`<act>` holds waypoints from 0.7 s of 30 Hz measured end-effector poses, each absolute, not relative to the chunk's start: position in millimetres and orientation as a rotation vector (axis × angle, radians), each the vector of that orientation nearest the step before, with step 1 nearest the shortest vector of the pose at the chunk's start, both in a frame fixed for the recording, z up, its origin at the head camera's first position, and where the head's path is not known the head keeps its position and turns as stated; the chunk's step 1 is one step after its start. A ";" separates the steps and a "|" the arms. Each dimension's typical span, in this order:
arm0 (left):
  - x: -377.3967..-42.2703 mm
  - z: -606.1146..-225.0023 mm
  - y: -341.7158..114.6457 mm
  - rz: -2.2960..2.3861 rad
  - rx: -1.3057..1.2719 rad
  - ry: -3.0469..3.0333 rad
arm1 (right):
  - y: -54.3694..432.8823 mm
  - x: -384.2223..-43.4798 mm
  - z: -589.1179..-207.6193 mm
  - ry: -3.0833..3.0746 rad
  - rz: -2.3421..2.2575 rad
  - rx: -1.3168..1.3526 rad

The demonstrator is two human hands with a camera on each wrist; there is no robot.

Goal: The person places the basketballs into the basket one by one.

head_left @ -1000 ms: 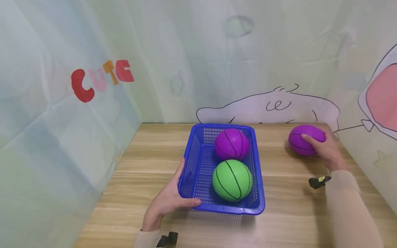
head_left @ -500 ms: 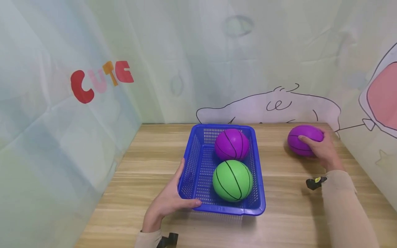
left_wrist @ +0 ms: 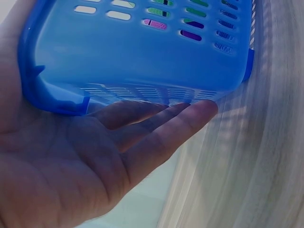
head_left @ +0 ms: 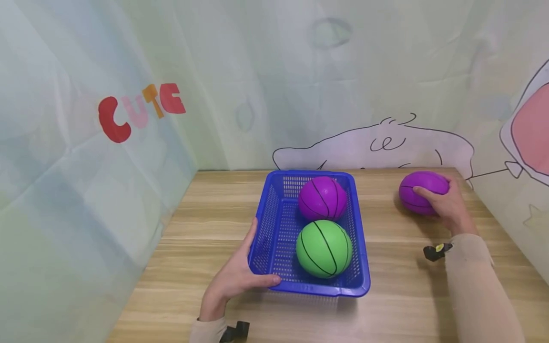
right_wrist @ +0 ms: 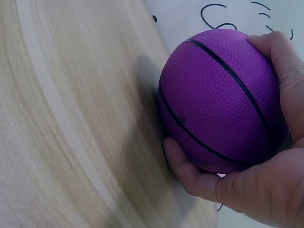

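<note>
A blue plastic basket with perforated walls stands in the middle of the wooden table. Inside lie a purple ball at the back and a green ball in front, both marked with black basketball lines. My left hand rests at the basket's front left corner, thumb on the front rim. In the left wrist view its fingers stretch nearly straight along the outer wall. At the table's back right, my right hand grips another purple ball, thumb and fingers spread around its sides.
The wooden table extends to both sides of the basket. Cloth walls with printed drawings and coloured letters enclose it at the back, left and right. The held ball is close to the back edge.
The right hand and its ball shifted slightly left at first, then hardly at all. The view has tilted a little. The left hand keeps its place at the basket's corner.
</note>
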State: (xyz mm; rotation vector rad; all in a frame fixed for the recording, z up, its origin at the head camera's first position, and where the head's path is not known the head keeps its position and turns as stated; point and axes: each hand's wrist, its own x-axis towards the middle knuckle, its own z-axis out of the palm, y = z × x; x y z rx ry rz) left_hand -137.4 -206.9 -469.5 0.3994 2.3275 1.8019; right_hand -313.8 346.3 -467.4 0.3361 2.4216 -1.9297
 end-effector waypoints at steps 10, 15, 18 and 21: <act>-137.5 -467.8 -206.6 1.809 0.409 2.328 | 343.2 -309.0 -461.5 2.337 -1.977 0.285; -137.1 -467.3 -206.0 1.800 0.413 2.345 | 341.8 -303.1 -462.0 2.285 -2.051 0.262; -136.4 -467.2 -205.5 1.802 0.408 2.343 | 340.1 -299.7 -463.6 2.276 -2.095 0.265; -136.0 -467.1 -204.5 1.810 0.406 2.337 | 338.5 -297.8 -463.4 2.286 -2.122 0.283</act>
